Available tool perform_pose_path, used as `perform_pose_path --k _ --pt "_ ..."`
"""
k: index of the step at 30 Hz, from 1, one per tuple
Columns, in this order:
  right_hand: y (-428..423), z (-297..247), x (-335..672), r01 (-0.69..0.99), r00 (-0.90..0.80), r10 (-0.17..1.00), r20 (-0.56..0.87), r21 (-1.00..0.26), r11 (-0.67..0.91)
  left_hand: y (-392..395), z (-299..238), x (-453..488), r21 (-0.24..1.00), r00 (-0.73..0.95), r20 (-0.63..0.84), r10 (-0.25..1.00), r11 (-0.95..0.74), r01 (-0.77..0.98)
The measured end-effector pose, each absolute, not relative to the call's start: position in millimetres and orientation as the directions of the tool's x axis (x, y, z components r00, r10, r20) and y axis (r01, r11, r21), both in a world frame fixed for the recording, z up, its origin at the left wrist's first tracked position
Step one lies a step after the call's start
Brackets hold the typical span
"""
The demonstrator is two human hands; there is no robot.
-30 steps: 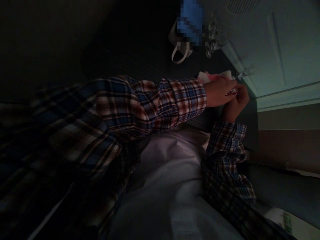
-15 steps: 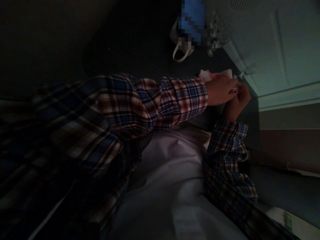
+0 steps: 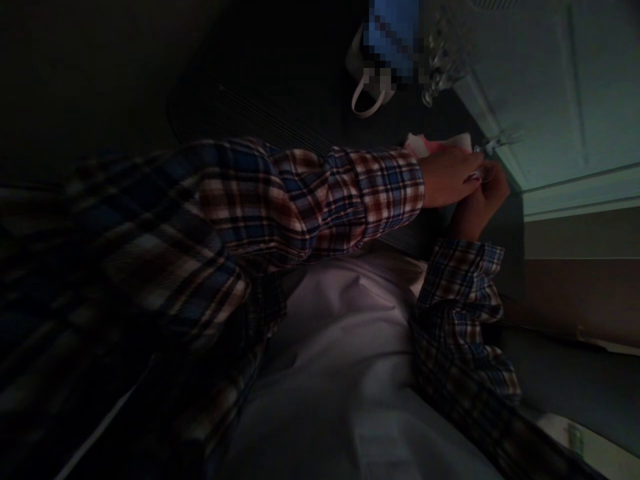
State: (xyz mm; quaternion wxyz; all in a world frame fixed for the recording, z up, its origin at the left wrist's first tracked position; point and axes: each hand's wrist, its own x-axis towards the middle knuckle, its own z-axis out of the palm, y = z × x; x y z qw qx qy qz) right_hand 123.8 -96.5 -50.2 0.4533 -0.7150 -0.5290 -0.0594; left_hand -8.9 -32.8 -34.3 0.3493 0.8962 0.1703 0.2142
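A person in a pale shirt [image 3: 320,387], a plaid left sleeve [image 3: 385,190] and a plaid right sleeve [image 3: 467,273] reaching forward, works in dim light with both bare hands just on the near side of a pink-and-white cloth [image 3: 435,145]. The right hand [image 3: 485,193] and left hand [image 3: 447,177] meet there, fingers of both drawn narrow around a small shiny piece [image 3: 477,177], its shape too dark to tell. The cloth, partly hidden by the left hand, lies on the dark tabletop [image 3: 410,117]; a clear item [image 3: 495,143] sits just to its right, before a pale panel [image 3: 545,87]. Beyond the cloth and to its left is a white holder [image 3: 367,113] with a looped handle, a blurred blue item [image 3: 395,33] against it. Straight beyond the cloth, clear pieces [image 3: 443,70] stand clustered.
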Motion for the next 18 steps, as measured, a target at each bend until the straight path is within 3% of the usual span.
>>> perform_pose_path --k 14,18 --pt "-96 -54 130 0.784 0.418 0.739 0.527 -0.621 -0.001 -35 -34 -11 0.71 0.853 0.19 0.486 -0.668 0.222" --pt "-94 -55 133 0.799 0.407 0.756 0.514 -0.601 -0.022 -34 -44 -4 0.709 0.831 0.279 0.481 -0.687 0.159"
